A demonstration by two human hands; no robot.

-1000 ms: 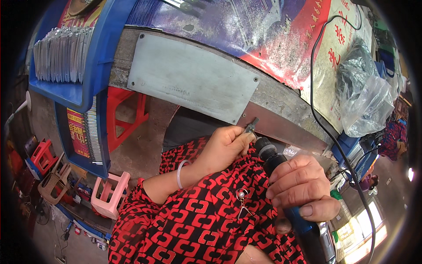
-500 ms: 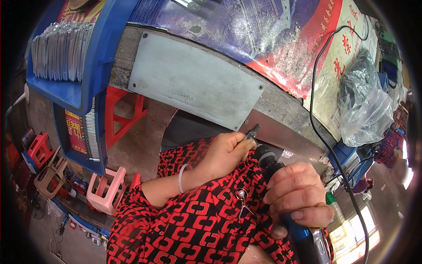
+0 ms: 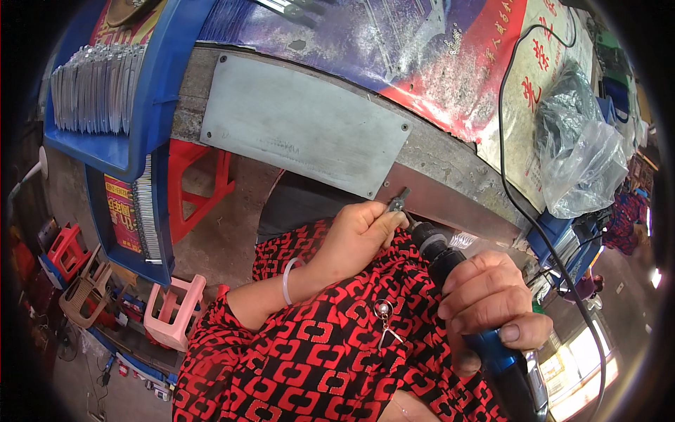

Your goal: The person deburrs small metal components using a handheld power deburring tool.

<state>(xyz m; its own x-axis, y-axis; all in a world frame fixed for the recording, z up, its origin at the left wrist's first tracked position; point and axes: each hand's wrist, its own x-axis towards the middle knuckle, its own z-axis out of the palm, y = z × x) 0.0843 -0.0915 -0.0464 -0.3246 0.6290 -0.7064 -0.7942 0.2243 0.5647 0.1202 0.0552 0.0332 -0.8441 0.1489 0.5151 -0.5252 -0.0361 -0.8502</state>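
My left hand (image 3: 362, 235) is closed, its thumb and fingers pinching a small dark metal piece (image 3: 399, 200) that sticks out beyond the fingertips. My right hand (image 3: 496, 302) wraps round the blue and black body of a power tool (image 3: 500, 352). The tool's black nose (image 3: 437, 250) points up and left, its tip close by my left fingertips. Whether the tip touches the metal piece I cannot tell, since the fingers hide that spot. Both hands are above my lap, over a red and black patterned garment (image 3: 316, 334), just below the bench edge.
A pale metal plate (image 3: 302, 123) is screwed to the bench edge. Blue bins (image 3: 158, 105) with thin metal strips (image 3: 95, 88) stand at left. A black cable (image 3: 503, 141) crosses the right side, near a clear plastic bag (image 3: 580, 148). Pink (image 3: 176, 309) and red stools stand at lower left.
My right hand and the power tool have shifted a little to the right. My left hand still pinches the metal piece. The whole view has moved slightly.
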